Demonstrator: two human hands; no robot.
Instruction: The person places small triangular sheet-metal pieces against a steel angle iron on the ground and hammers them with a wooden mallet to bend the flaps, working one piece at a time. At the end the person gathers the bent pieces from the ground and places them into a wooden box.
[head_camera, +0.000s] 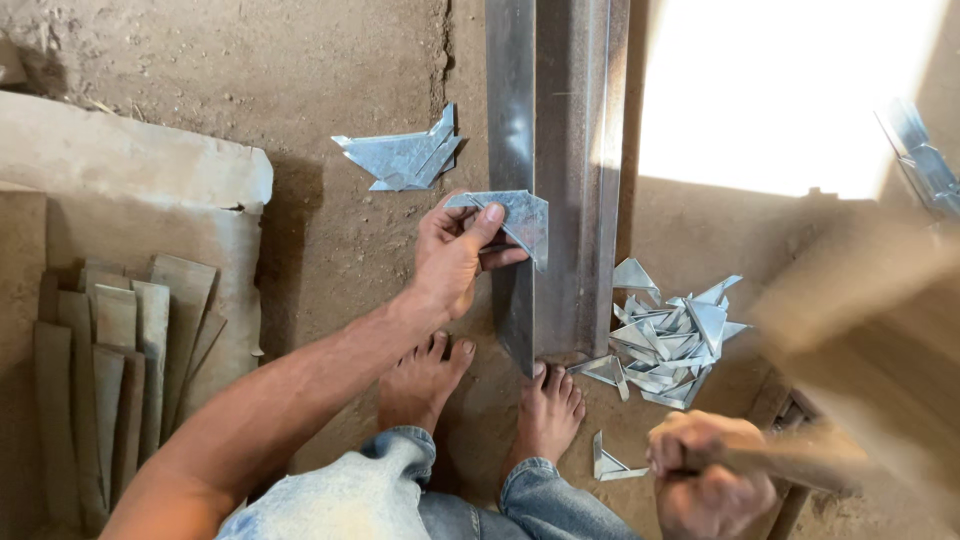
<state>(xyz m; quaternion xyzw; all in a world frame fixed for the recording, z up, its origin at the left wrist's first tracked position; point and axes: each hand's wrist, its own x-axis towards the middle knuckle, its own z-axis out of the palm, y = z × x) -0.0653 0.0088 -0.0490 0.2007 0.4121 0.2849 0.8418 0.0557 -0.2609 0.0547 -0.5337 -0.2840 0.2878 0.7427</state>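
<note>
My left hand (455, 250) grips a folded piece of grey sheet metal (515, 218) and holds it against the edge of a long steel angle bar (560, 170) that lies on the dirt floor. My right hand (705, 470) is closed around the wooden handle of a mallet (860, 310). The mallet is raised at the right and blurred by motion. My bare feet rest on the ground just below the near end of the bar.
A heap of small folded metal triangles (675, 335) lies right of the bar, and one more piece (610, 465) sits near my right foot. A few bent pieces (405, 158) lie to the bar's left. Flat strips (115, 370) are stacked at far left on a board.
</note>
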